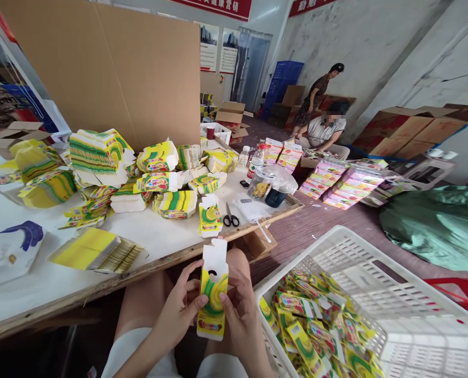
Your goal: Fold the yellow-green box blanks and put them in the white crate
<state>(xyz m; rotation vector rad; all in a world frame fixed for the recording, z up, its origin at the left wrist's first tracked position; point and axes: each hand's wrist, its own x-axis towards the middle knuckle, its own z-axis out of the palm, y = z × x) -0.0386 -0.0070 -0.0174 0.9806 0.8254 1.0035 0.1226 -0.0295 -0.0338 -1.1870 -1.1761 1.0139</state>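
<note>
Above my lap I hold a small yellow and green carton upright between both hands, its white end flap raised at the top. My left hand grips its left edge, thumb across the printed front. On the other edge my right hand holds it with the thumb on the front and fingers behind. A similar carton lies near the table edge just beyond my hands. Bundles of flat cartons are piled over the table. To my right, a white basket contains many yellow-green cartons.
Black-handled scissors, a plastic bottle and a dark cup stand or lie at the table's right end. A large cardboard sheet rises behind the piles. Two people are beyond, near stacked pink boxes.
</note>
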